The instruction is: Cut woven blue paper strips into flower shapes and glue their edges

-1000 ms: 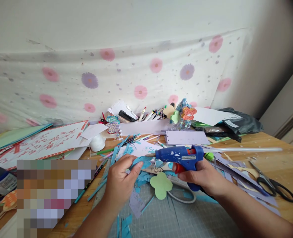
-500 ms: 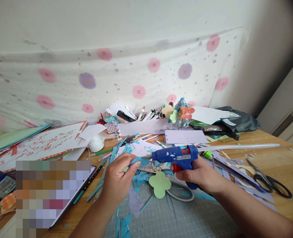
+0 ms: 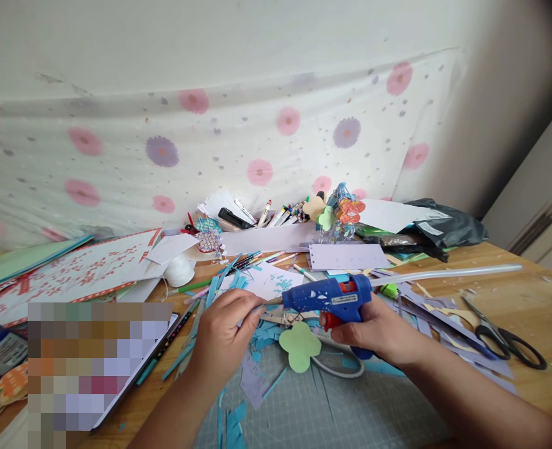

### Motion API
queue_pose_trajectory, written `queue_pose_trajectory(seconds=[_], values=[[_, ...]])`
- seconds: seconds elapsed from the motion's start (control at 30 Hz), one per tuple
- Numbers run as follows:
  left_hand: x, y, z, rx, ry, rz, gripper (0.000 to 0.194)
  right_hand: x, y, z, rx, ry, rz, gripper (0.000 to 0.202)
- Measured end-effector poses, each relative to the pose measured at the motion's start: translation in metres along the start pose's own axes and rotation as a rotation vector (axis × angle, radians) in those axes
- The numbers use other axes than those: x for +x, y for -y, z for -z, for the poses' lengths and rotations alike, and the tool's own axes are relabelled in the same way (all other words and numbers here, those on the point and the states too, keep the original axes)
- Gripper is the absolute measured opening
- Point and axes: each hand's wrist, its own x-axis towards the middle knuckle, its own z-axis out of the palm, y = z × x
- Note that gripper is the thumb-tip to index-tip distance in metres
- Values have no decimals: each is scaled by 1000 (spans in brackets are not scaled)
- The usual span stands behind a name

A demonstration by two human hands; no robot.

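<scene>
My right hand is wrapped round the handle of a blue hot glue gun, near its red trigger. A long clear glue stick sticks out of the gun's back end. The nozzle points left, right at the fingertips of my left hand. That hand is closed in a pinch on a small piece of blue paper, of which barely an edge shows. Below the gun there is a light green paper flower. Blue paper scraps and a purple scrap lie around it on the grey cutting mat.
Black-handled scissors lie at the right beside purple paper strips. A white thread spool, decorated sheets and a blurred-out device are at the left. Markers and a black plastic bag line the back.
My left hand has turned the blue paper, so less of it shows. The glue gun has shifted slightly left, its nozzle now close against the fingertips.
</scene>
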Motion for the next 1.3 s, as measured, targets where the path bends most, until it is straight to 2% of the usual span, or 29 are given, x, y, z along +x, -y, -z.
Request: queue_pose_trajectory(seconds=[0.13, 0.4, 0.77, 0.97, 1.1, 1.3], values=[[0, 4, -1, -5, 14, -35, 12, 0, 0, 3, -55, 11, -7, 13], [2, 6, 0, -53, 90, -5, 10, 0, -1, 6, -80, 44, 14, 11], [4, 7, 4, 53, 93, -150, 9, 3, -2, 10, -109, 60, -42, 10], [4, 9, 6, 44, 83, -154, 6, 2, -1, 10, -139, 42, -19, 12], [5, 7, 7, 54, 38, -174, 6, 1, -1, 9, -271, 47, 50, 8], [5, 6, 6, 76, -14, -179, 7, 0, -9, 8, -535, 31, 282, 10]])
